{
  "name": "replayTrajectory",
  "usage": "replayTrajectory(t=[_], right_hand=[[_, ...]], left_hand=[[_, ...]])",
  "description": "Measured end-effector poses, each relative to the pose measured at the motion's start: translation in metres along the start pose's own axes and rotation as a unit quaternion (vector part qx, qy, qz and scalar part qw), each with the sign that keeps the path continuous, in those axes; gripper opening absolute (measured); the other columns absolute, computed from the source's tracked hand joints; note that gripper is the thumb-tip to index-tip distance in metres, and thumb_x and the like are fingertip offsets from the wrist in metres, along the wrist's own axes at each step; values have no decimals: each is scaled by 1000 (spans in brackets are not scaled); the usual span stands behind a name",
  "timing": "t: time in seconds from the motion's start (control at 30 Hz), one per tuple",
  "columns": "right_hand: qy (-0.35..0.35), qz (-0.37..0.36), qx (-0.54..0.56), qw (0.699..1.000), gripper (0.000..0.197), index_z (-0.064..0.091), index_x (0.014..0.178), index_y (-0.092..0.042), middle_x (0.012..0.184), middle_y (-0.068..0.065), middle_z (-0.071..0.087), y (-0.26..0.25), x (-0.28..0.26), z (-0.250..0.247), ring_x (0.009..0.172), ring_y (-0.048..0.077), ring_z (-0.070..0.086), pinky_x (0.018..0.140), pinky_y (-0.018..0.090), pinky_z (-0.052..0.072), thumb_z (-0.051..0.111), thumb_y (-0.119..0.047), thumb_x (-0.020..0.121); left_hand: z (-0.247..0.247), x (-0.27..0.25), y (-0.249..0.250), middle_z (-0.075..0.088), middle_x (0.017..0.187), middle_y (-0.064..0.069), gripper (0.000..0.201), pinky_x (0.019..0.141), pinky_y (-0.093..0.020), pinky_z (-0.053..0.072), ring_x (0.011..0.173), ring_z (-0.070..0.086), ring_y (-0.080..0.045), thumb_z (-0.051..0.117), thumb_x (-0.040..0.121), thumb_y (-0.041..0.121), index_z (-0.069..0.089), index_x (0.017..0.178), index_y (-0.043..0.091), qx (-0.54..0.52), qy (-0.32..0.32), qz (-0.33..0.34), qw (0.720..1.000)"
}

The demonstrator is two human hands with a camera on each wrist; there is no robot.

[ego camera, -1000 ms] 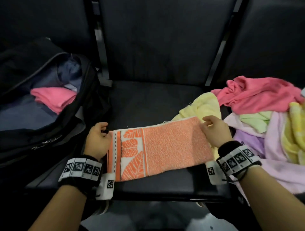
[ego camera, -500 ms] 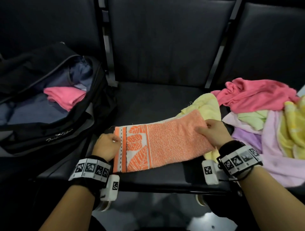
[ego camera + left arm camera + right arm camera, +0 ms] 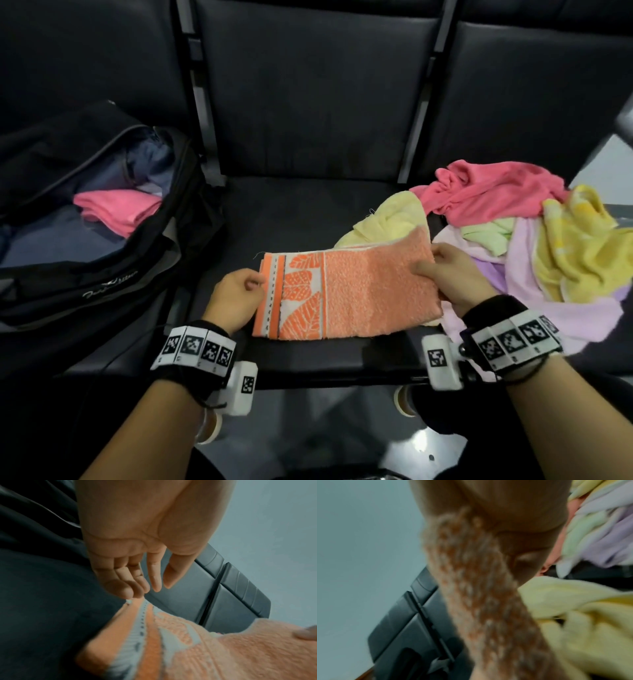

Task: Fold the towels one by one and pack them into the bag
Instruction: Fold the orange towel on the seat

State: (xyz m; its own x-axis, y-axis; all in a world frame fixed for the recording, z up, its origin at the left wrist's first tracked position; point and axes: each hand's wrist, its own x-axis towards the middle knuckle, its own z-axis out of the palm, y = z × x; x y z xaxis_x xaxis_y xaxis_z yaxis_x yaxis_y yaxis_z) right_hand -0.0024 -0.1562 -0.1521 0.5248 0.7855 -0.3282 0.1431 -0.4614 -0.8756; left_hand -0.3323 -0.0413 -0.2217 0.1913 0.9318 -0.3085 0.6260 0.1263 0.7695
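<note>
Right wrist view blurred, fingers hidden behind orange towel (image 3: 346, 294). Right hand (image 3: 455, 277) pinches its right end; left hand (image 3: 236, 298) relaxed, spread, at left edge. Towel mid-bench (image 3: 308, 212); black bag (image 3: 102, 267) left, towel pile (image 3: 534, 240) right.

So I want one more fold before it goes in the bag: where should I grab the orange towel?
Take the orange towel at its short ends, coming in from each side. It lies flat as a long strip on the seat; the right hand already pinches the plain end, while the left hand sits open by the leaf-patterned end.
</note>
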Motion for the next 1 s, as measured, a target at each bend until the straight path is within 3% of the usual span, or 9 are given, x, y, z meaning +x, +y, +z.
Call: replayTrajectory(t=[0.07,0.13,0.23,0.33,0.43,0.57,0.7,0.8,1.0], right_hand=[[-26,-19,12,999,22,60,104,-14,85,5,70,-21,-7,17,69,12,69,47,22,48,69,-7,84],[-58,-49,7,997,21,59,101,-15,87,7,70,-43,-15,45,72,14,68,48,21,48,68,-7,84],[-129,-103,-33,986,24,58,105,-18,102,9,66,-64,-29,98,82,19,69,61,30,55,67,-9,85],[-225,-81,-4,971,30,54,117,-24,108,7,59,-61,-39,138,79,22,73,64,41,62,65,-16,90],[-220,-69,-37,972,34,54,122,-22,108,8,59,-43,-37,143,70,16,69,58,35,59,66,-18,90],[-198,-112,-100,969,26,61,111,-18,96,9,63,-20,-33,129,69,20,62,72,48,58,66,-7,88],[-159,-213,-153,952,23,67,103,-24,93,-5,67,-7,-35,118,76,4,61,78,23,52,67,-7,87],[-161,-276,-163,933,22,72,103,-23,96,-9,68,0,-36,116,89,1,61,80,9,45,67,-8,87],[-238,-266,-313,880,21,76,106,-15,113,1,63,29,-33,119,108,16,57,96,21,43,68,-9,88]], left_hand=[[2,-2,9,69,95,-1,14,85,-41,58,92,68,-20,64,91,13,71,97,23,-57,-16,4,998],[4,-6,18,72,93,-2,12,74,-33,60,87,69,-17,63,93,14,72,95,22,-123,-31,13,992],[3,-11,30,76,96,-7,18,63,-28,59,80,72,-16,60,99,28,74,99,16,-267,-72,-25,961],[0,-12,25,78,92,0,33,71,-32,57,81,74,-15,51,101,43,75,98,21,-355,-112,-103,923],[3,-14,12,73,113,-4,29,83,-36,55,100,70,-19,60,97,31,62,124,19,-270,-119,-127,947],[11,-17,10,61,127,-14,63,76,-26,52,106,63,-22,67,87,-7,42,140,15,-220,-105,-59,968],[11,-18,14,57,132,-11,71,84,-22,50,119,58,-25,61,79,-21,50,137,17,-197,-70,32,977],[1,-14,11,63,119,-9,64,75,-29,51,95,63,-17,59,76,-20,59,117,30,-205,-45,41,977],[5,-12,-9,60,93,-12,51,70,-35,48,79,57,-23,61,79,-16,61,112,22,-121,-40,-18,992]])
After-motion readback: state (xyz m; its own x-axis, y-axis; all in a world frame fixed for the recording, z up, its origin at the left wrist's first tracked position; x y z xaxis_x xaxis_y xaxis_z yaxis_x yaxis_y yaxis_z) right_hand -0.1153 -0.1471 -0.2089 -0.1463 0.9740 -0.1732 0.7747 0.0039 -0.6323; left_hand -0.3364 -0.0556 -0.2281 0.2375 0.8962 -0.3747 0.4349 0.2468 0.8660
